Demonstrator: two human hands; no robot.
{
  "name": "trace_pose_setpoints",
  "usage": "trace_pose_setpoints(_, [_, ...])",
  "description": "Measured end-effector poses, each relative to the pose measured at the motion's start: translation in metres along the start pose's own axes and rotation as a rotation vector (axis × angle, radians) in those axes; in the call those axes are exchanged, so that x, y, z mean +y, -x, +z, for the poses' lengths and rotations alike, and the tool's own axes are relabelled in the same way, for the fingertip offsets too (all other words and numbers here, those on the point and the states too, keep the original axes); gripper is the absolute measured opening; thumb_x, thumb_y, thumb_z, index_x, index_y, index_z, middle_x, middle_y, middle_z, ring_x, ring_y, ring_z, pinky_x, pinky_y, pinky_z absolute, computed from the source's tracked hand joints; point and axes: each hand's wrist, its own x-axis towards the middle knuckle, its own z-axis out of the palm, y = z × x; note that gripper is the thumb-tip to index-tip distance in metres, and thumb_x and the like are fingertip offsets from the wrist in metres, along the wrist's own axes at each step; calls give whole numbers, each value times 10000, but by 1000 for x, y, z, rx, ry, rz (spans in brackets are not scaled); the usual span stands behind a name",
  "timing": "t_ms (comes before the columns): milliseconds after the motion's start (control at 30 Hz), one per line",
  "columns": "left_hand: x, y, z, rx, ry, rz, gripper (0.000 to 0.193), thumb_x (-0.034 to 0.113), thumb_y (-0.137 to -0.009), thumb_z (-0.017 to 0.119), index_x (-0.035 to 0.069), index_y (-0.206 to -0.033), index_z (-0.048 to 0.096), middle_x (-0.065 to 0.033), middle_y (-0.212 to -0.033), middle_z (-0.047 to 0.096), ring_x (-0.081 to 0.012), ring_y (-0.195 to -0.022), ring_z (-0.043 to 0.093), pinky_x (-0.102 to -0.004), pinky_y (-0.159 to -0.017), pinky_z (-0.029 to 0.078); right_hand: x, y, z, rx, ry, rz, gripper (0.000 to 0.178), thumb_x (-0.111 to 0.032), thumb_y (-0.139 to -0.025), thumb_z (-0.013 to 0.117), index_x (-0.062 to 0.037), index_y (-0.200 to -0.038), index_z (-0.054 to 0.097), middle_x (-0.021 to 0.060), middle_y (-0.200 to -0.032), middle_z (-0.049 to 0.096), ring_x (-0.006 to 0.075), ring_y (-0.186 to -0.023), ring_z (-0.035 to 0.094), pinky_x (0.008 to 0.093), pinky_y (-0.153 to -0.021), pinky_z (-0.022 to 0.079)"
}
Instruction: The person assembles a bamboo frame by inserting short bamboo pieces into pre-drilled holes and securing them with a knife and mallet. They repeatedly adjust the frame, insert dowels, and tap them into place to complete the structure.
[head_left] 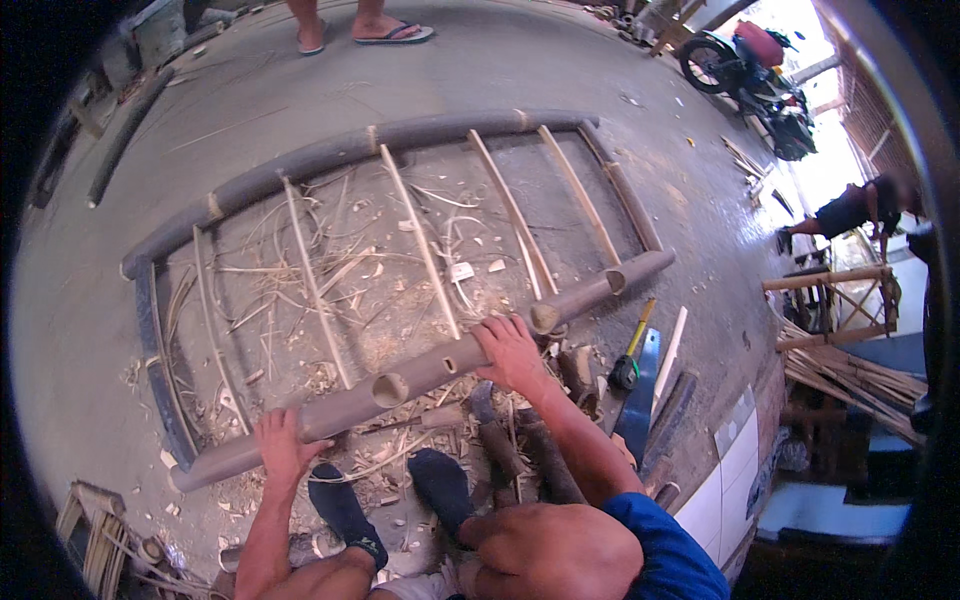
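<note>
A ladder-like bamboo frame lies on the floor before me, with a thick far pole (330, 155), a near bamboo pole (330, 412) and several thin slats (418, 235) running between them. My left hand (285, 445) is closed over the near pole towards its left end, thumb along the near side. Further right, my right hand (508, 352) grips the same pole from above, between a small slot and a round notch (545, 318). Another pale notch (390, 390) shows between my hands. Shorter end pieces (630, 205) join the two poles at the sides.
A yellow tape measure (625, 372) and a blue-bladed handsaw (637, 395) lie right of my right arm. Bamboo offcuts (498, 448) sit by my feet, among shavings. A person's feet in flip-flops (395, 33) stand beyond; a motorcycle (755, 85) and another person (855, 210) are at right.
</note>
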Motion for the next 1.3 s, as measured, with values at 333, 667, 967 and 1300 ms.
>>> trace_pose_setpoints(333, [14, 2, 36, -35, 177, -20, 872, 693, -722, 775, 86, -1332, 634, -237, -1194, 647, -465, -1153, 584, -568, -976, 455, 38, 10, 15, 30, 19, -36, 926, -406, -629, 908, -78, -1417, 550, 168, -1428, 546, 365, -1370, 463, 575, -1195, 265])
trace_pose_setpoints(667, [-33, 77, -19, 600, 387, -182, 520, 483, -855, 741, 78, -1178, 700, -202, -1196, 647, -424, -1140, 585, -552, -960, 477, 66, 9, 52, 265, 472, -271, 728, -577, -961, 556, -20, -1430, 583, 295, -1272, 663, 461, -1193, 617, 545, -975, 513])
trace_pose_setpoints(967, [-89, 345, -144, 1387, 387, -944, 429, 363, -890, 773, 76, -1206, 728, -192, -1240, 693, -393, -1168, 639, -487, -1014, 501, 31, -50, 30, -109, 99, -138, 786, -576, -958, 554, -48, -1532, 456, 263, -1452, 544, 465, -1265, 552, 570, -1020, 478])
trace_pose_setpoints(1300, [-83, 592, -152, 1526, -63, -1762, 851, 498, -779, 843, 163, -1485, 506, -250, -1558, 341, -490, -1402, 341, -621, -1072, 384, -31, -101, -73, 8, -180, -75, 763, -540, -960, 572, -45, -1530, 457, 241, -1398, 578, 423, -1196, 586, 534, -966, 495])
